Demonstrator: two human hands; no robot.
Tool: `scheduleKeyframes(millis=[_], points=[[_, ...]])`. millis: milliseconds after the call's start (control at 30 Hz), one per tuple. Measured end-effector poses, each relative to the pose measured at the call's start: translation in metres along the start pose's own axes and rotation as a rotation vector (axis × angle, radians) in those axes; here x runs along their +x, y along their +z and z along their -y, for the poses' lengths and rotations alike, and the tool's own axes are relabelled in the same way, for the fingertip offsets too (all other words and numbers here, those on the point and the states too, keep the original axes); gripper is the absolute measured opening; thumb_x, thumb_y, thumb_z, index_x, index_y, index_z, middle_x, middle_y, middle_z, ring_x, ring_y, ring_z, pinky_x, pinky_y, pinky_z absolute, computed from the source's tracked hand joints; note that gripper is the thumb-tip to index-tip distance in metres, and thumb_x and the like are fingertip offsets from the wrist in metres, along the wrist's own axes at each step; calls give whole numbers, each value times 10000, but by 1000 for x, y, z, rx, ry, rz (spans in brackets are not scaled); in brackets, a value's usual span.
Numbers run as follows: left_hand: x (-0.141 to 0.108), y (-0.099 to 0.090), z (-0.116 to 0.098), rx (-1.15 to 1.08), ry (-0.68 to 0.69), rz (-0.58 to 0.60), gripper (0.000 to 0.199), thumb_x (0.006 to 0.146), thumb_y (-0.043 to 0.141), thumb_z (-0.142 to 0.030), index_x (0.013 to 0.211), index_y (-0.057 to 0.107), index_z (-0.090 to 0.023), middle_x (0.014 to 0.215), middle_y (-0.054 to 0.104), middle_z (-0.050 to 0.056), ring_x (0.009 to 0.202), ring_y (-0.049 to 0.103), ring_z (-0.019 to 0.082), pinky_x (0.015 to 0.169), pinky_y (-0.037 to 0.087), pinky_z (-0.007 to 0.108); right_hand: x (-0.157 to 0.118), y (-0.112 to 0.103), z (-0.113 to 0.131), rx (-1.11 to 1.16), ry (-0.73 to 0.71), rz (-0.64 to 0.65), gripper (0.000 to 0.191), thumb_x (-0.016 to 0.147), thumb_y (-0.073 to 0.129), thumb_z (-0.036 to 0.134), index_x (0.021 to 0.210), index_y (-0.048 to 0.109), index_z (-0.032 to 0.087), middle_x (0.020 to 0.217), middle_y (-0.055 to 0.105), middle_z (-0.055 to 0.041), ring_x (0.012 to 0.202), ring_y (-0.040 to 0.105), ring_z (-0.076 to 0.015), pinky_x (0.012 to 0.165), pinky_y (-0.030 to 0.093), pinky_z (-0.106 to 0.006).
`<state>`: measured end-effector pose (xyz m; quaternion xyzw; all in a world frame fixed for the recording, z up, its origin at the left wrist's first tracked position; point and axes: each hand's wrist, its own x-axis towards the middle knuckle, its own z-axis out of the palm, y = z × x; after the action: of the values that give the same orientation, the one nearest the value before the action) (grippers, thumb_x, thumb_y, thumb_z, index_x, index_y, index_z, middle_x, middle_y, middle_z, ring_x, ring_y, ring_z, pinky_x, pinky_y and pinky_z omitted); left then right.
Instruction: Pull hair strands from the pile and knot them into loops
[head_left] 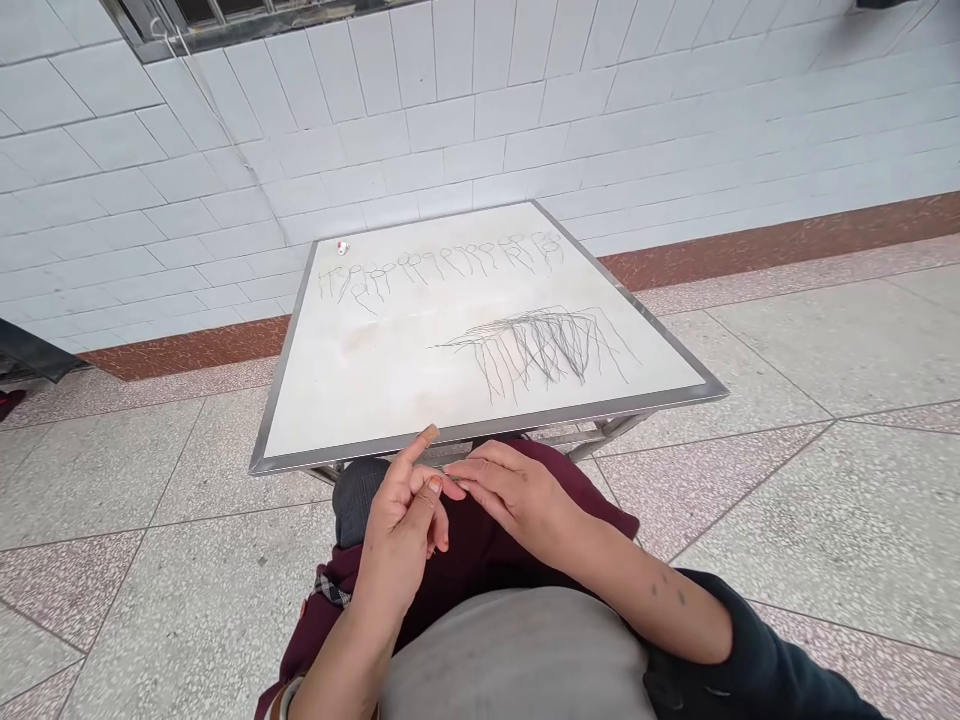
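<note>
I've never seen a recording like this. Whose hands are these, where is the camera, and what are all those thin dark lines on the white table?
There is no machine here: a person works with two bare hands, and the single camera sits on their head, looking forward and down. So you see their own lap and arms at the bottom.

The left hand and right hand meet just below the near edge of the table, their fingers touching. They seem to pinch something very thin between them, but it is too fine to make out.

On the table lies a loose bundle of thin dark strands toward the right. Along the far edge runs a row of small looped pieces made from the same kind of strand, laid side by side. A tiny white and red object sits at the far left corner. Behind is a tiled wall.
</note>
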<state>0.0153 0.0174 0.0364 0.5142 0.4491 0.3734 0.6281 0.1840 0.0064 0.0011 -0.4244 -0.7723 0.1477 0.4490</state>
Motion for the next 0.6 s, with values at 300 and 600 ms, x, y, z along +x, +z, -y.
scheduleKeyframes(millis=[300, 600], points=[[1, -4, -2, 201, 111, -121, 527, 872, 575, -351, 1380, 459, -275, 834, 661, 7, 540, 491, 91, 482, 385, 197, -5, 12, 4, 60, 178, -126, 85, 915, 557, 186, 939, 630, 221, 853, 676, -34, 759, 623, -156, 659, 524, -277], [2, -2, 10, 311, 193, -230, 434, 904, 533, -332, 1336, 513, -300, 832, 661, -19, 547, 493, 84, 590, 450, 220, -6, 18, 8, -129, 57, -80, 164, 951, 485, 167, 1018, 633, 189, 842, 648, -60, 757, 608, -161, 665, 522, -273]])
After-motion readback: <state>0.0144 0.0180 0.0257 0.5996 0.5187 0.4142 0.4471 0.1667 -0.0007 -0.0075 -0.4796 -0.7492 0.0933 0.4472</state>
